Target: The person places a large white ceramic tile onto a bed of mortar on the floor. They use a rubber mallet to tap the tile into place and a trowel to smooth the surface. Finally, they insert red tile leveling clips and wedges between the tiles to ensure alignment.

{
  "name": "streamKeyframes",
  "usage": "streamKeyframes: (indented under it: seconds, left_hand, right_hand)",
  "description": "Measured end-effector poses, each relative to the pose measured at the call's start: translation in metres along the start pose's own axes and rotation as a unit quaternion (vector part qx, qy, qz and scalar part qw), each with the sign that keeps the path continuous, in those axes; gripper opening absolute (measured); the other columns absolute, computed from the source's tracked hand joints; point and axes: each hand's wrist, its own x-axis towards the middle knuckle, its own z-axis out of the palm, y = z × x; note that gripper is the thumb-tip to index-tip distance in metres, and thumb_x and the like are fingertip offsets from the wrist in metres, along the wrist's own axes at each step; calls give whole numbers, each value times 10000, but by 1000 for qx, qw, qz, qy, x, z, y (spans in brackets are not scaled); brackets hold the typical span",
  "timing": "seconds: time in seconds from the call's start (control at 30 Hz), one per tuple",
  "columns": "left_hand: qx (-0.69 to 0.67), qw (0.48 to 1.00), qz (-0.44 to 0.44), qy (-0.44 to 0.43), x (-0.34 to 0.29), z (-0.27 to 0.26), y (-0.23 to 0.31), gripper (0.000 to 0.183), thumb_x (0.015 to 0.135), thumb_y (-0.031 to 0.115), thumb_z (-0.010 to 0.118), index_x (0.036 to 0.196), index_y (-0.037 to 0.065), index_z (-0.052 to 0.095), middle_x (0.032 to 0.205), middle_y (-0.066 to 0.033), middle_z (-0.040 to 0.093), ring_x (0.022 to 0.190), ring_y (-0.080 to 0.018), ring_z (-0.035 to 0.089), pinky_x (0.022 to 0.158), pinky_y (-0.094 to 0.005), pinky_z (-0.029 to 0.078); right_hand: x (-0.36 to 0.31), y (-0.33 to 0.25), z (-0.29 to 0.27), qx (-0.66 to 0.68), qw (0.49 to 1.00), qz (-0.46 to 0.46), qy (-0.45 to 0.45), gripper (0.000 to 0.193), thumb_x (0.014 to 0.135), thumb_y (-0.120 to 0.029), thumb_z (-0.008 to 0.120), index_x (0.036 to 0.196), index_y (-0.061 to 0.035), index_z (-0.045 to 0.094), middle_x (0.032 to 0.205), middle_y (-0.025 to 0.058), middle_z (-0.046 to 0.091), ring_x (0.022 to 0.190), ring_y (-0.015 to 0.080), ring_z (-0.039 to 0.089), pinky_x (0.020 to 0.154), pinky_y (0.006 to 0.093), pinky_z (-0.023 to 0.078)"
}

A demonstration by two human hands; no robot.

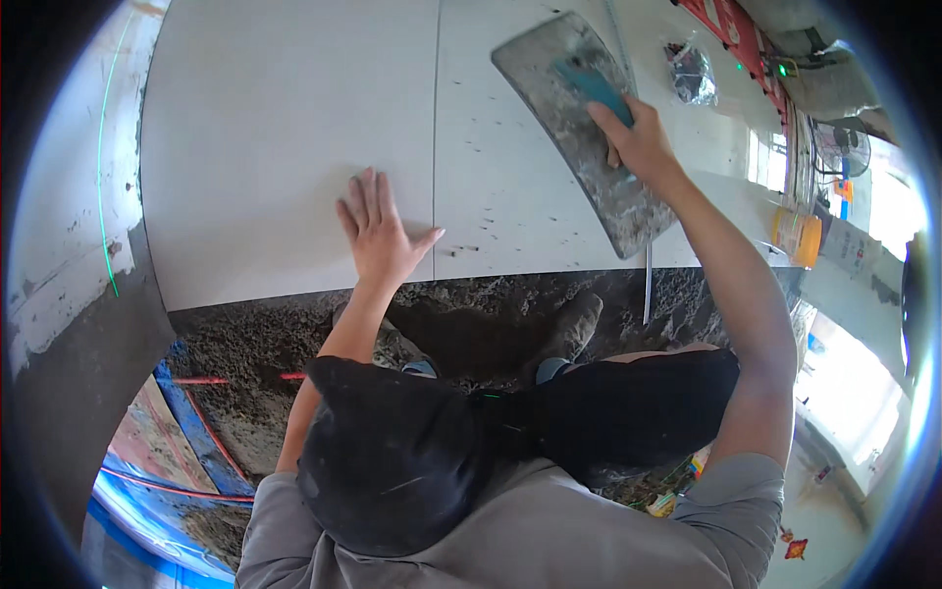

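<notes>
My left hand [378, 231] lies palm down with its fingers spread on a large pale floor tile [245, 147]. The thumb reaches to the narrow joint beside a second pale tile [471, 196]. In my right hand [643, 147] is the teal handle [594, 90] of a big, mortar-smeared rectangular float [559, 113]. The float is tilted over the right-hand tile; whether it touches the tile I cannot tell. Small dark crumbs [461, 249] are scattered on that tile near the joint.
Rough dark mortar [481, 299] runs along the tiles' near edge, under my feet. A thin metal strip [648, 285] sticks out past the float. Further right are a clear bag [692, 74] and an orange-yellow tub [800, 239]. Red pipes [211, 432] cross the lower left.
</notes>
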Motion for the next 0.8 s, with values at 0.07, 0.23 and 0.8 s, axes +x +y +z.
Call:
streamKeyframes:
  seconds: [0.07, 0.23, 0.8]
  left_hand:
    - [11, 1000, -7, 3, -19, 2, -1, 1178, 679, 518, 833, 1525, -26, 220, 1586, -231, 240, 1477, -460, 162, 1166, -634, 106]
    - [20, 999, -10, -26, -65, 3, 1, 1152, 697, 509, 822, 1523, -17, 217, 1588, -237, 225, 1464, -497, 151, 1159, -639, 106]
    - [140, 943, 223, -205, -75, -6, 38, 950, 816, 437, 712, 1493, -63, 272, 1537, -265, 326, 1459, -419, 255, 1200, -521, 190]
  right_hand:
    - [-14, 33, -7, 2, 999, 36, 7, 522, 896, -476, 686, 826, 33, 590, 560, 57, 564, 449, 140, 564, 452, 307, 447]
    - [-31, 94, -1, 85, 993, 84, 6, 528, 909, -488, 664, 804, 22, 573, 553, 55, 556, 441, 155, 577, 451, 310, 459]
    - [7, 119, 37, 105, 990, 87, 39, 592, 853, -546, 638, 919, 42, 643, 948, 257, 682, 907, 415, 654, 803, 488, 507]
